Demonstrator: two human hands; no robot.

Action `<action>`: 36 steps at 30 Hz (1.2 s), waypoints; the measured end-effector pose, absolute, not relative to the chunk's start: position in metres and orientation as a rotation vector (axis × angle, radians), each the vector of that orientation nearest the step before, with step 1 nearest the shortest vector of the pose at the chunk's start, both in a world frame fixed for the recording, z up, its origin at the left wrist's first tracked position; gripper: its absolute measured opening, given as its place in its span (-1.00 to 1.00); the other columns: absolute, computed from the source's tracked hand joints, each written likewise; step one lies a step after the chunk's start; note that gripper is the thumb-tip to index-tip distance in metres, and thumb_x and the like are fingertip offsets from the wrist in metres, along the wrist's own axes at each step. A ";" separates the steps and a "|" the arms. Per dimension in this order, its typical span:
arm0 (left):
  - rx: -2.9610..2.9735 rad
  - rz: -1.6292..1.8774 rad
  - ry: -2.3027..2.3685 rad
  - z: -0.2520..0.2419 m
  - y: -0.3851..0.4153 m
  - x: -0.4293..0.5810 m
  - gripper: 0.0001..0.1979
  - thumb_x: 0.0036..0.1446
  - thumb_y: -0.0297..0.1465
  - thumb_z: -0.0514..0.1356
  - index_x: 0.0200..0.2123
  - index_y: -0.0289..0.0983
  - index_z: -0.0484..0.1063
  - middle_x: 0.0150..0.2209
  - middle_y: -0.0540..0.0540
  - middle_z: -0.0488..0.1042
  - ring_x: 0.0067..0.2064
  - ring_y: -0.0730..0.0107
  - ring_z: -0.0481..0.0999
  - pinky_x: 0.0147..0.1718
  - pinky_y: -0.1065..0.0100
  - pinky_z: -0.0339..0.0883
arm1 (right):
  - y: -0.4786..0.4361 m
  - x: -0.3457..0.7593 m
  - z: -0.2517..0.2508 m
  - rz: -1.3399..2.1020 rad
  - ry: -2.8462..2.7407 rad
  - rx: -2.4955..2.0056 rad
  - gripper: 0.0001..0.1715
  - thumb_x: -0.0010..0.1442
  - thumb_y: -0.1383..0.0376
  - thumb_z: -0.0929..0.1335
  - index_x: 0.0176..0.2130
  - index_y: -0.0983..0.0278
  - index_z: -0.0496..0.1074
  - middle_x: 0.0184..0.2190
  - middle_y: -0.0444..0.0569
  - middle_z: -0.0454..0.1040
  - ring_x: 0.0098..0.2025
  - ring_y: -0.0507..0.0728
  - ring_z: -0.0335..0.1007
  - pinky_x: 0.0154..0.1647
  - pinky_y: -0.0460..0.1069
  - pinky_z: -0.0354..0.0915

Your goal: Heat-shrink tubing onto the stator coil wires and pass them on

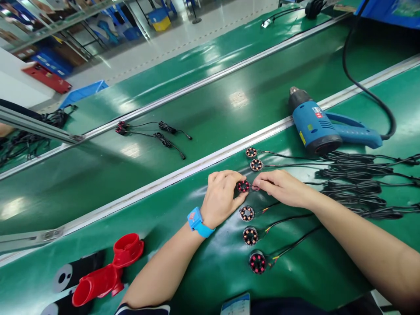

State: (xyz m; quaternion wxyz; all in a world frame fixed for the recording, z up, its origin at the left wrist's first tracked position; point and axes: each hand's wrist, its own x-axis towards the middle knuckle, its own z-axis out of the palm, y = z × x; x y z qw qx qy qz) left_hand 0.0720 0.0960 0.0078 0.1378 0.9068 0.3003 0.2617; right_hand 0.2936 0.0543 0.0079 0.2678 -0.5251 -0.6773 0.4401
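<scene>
My left hand (220, 192), with a blue wrist strap (199, 222), is closed around a small round motor stator with red windings (243, 186). Just right of it, my right hand (278, 186) pinches the thin wires at the stator's edge. Two copper-wound stators (256, 165) lie just beyond my hands, their black cables running right. On the near side sit a stator (246, 213), another copper-wound one (250, 236) and a red-wound one (257, 262), with coloured wire ends showing beside them. My right fingertips partly hide the wires.
A blue heat gun (316, 124) lies at the right above bundled black cables (354, 188). Red plastic fittings (98, 282) and black cylinders (78, 271) are at lower left. Beyond a metal rail (210, 164), two cabled parts (122, 127) lie on the green conveyor belt (236, 98).
</scene>
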 end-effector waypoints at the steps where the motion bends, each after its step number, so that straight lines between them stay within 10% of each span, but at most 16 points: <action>1: 2.628 0.763 0.859 0.009 0.095 0.072 -0.63 0.15 -0.43 0.35 -0.02 -0.22 0.31 -0.11 -0.05 0.52 0.01 0.23 0.46 0.00 0.18 0.16 | 0.054 0.295 0.009 1.266 -1.749 -1.395 -0.60 0.34 0.08 0.23 -0.28 0.28 0.50 -0.34 -0.08 0.47 -0.36 0.09 0.33 -0.34 -0.06 0.17; 13: 2.579 0.499 0.804 0.020 0.090 0.071 -0.55 0.09 -0.40 0.41 -0.04 -0.23 0.27 -0.11 -0.03 0.50 -0.07 0.25 0.45 -0.07 0.20 0.14 | 0.049 0.292 0.010 1.596 -1.423 -1.359 -0.63 0.18 0.18 0.20 -0.23 0.32 0.49 -0.37 -0.02 0.51 -0.35 0.12 0.39 -0.41 -0.07 0.24; 18: 2.428 0.315 0.765 0.030 0.106 0.063 -0.59 0.25 -0.22 0.28 0.07 -0.18 0.25 -0.02 -0.04 0.48 0.03 0.25 0.44 0.03 0.19 0.18 | 0.045 0.315 0.022 1.039 -1.748 -1.475 -0.60 0.35 0.20 0.17 -0.05 0.20 0.52 -0.14 -0.13 0.51 -0.05 0.15 0.44 -0.01 -0.01 0.33; 26: 2.712 0.202 0.736 0.018 0.142 0.104 -0.69 0.36 -0.23 0.12 0.12 -0.13 0.38 -0.03 -0.10 0.41 -0.03 0.19 0.39 0.00 0.15 0.29 | 0.065 0.335 0.018 0.431 -2.204 -1.545 -0.46 0.13 0.40 0.45 0.10 0.24 0.38 0.03 -0.05 0.42 0.05 0.27 0.36 0.06 0.13 0.34; 36: 2.778 0.363 0.562 0.011 0.144 0.098 -0.81 0.34 -0.23 0.17 -0.19 -0.24 0.37 0.01 -0.07 0.47 -0.01 0.22 0.42 -0.07 0.18 0.21 | 0.072 0.316 -0.005 0.708 -1.997 -1.413 -0.61 0.07 0.52 0.47 -0.10 0.26 0.44 -0.21 -0.13 0.45 -0.24 0.07 0.39 -0.28 -0.09 0.29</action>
